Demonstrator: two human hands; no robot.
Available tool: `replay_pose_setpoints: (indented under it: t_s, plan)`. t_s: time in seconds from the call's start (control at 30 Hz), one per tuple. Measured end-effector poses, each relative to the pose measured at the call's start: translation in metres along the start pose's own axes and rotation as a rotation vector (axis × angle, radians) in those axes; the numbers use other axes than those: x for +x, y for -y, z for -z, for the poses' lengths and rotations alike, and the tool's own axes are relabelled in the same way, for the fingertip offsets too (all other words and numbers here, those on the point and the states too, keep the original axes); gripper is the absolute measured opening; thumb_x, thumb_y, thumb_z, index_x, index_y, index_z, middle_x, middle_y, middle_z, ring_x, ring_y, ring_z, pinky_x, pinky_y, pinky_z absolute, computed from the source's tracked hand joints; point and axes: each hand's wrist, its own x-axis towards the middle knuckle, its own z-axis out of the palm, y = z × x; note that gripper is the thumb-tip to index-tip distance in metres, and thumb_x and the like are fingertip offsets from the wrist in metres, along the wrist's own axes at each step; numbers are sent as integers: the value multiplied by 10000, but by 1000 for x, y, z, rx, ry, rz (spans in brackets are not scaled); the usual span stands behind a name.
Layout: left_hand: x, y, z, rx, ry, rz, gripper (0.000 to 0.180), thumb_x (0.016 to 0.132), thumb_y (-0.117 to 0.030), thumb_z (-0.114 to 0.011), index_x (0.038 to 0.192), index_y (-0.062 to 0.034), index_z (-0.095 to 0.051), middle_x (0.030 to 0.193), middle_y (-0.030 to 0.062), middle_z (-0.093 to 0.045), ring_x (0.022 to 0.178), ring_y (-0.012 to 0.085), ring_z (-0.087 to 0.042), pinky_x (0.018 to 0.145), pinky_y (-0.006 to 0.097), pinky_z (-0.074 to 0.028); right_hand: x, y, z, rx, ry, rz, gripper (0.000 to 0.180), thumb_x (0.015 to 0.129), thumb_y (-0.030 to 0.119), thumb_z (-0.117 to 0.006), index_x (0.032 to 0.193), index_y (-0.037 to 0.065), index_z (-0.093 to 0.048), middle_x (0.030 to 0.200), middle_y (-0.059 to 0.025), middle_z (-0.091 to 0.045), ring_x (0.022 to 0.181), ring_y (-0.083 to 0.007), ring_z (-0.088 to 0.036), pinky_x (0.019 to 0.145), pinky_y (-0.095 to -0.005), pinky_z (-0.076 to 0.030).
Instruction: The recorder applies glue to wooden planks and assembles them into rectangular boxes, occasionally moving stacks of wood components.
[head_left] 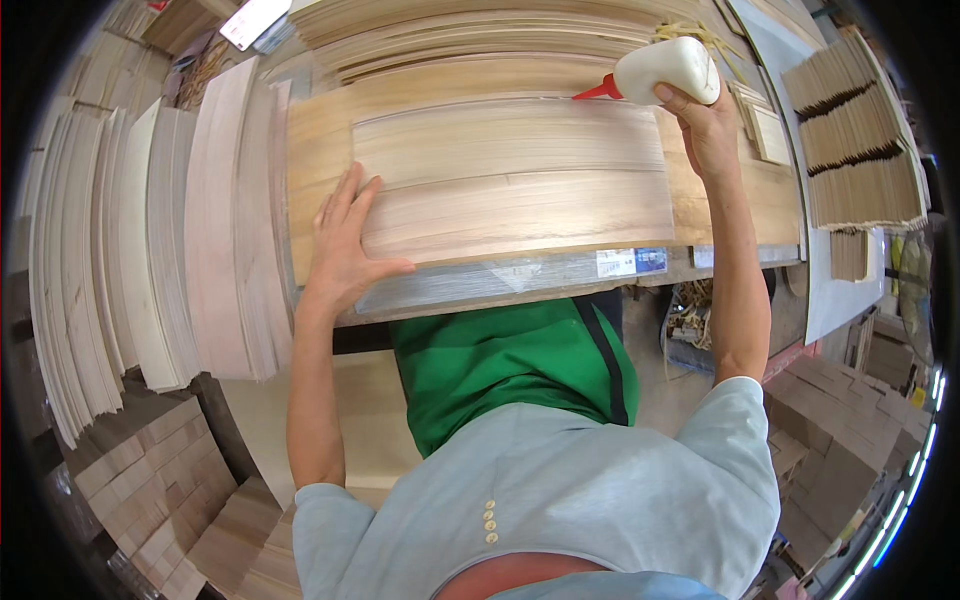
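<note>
My right hand [705, 125] grips a white squeeze glue bottle [665, 70], tipped on its side. Its red nozzle points left, with the tip at the far edge of a pale wooden panel [520, 205]. A thin whitish line, apparently glue, runs along that edge beside the tip. The panel has a lengthwise seam and lies on a larger yellowish board [320, 120]. My left hand [345, 240] rests open at the panel's left end, thumb along the near edge and fingers spread on its near-left corner.
Long thin boards [480, 30] are piled beyond the panel. More board stacks [230, 220] stand close on the left. Bundled wood strips [855, 140] and a few small wood pieces [768, 135] lie to the right. Stacked blocks [840, 420] sit lower right; a green apron [510, 360] covers my lap.
</note>
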Motion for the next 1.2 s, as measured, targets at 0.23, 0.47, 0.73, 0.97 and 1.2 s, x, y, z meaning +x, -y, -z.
replay_pose_setpoints:
  t_s: [0.23,0.47,0.73,0.97,1.2]
  plan:
    - [1,-4,-2,-49,2,10,1047,471,-332,-868,1373,-54,-416,1509,158,-253,1383,326,-237,1123,441,-199,-5,7,48,-53,-58,22,512,769,-5,-721,1233,26,-506,1133,-60,-604,1068,-172,-564,903,-323,-468]
    - [1,-6,-3,-50,-13,2,1054,471,-343,-869,1375,-49,-415,1500,176,-265,1369,347,-250,1122,441,-201,-10,15,73,-174,-105,42,514,768,30,-734,1227,10,-504,1123,-68,-608,1060,-171,-565,910,-319,-459]
    - [-7,11,1,2,-15,2,1150,472,-352,-863,1438,-61,-312,1507,192,-242,1391,331,-232,1140,430,-201,-32,23,57,201,-187,50,344,836,86,-673,1149,1,-559,1110,-106,-609,1038,-242,-598,878,-449,-534]
    - [-1,9,2,-59,-10,-10,1260,501,-387,-870,1477,-35,-155,1502,202,-245,1404,319,-210,1144,413,-183,-61,22,-52,383,-26,-24,388,843,130,-675,1174,-6,-526,1109,-126,-602,1061,-263,-590,938,-487,-506]
    - [-4,14,-2,-126,-53,-13,1297,466,-383,-883,1481,-55,-146,1501,187,-252,1400,321,-216,1152,412,-193,-62,-4,-175,463,185,-211,485,784,45,-726,1218,10,-513,1115,-80,-610,1045,-201,-593,888,-338,-500]
